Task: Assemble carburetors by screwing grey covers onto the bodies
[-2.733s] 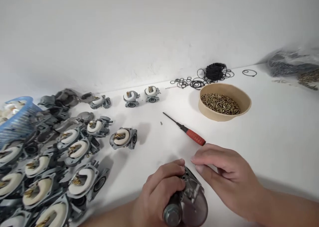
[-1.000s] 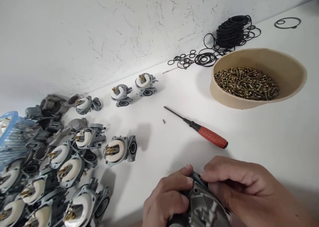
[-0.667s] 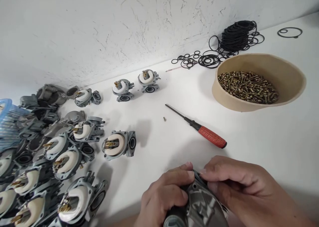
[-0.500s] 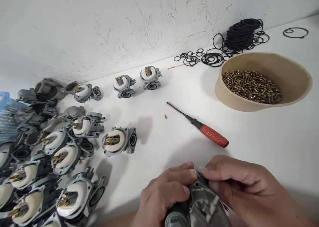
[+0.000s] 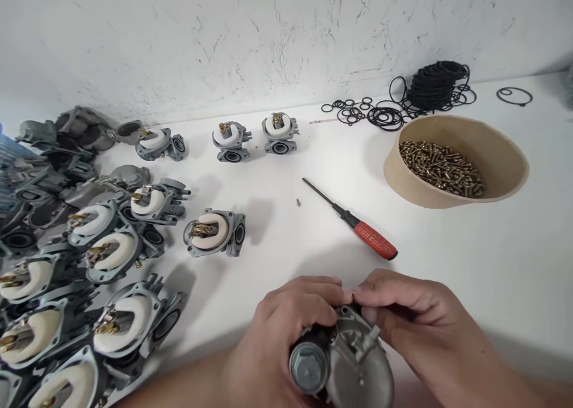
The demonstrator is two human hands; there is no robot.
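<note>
Hands: our left hand [image 5: 277,336] wraps the grey metal carburetor [image 5: 342,363]; our right hand [image 5: 412,321] pinches its upper rim, fingertips meeting the left thumb.
Carburetor: we hold it just above the bench [image 5: 470,247], at 6 o'clock.
Screwdriver [image 5: 353,222]: at 12 o'clock from our hands, lying flat.
Screw bowl [image 5: 456,163]: at 2 o'clock.
Carburetor pile [image 5: 89,247]: at 9 o'clock.

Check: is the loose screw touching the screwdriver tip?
Apart. The head view shows bare white table between the loose screw and the screwdriver tip.
</note>
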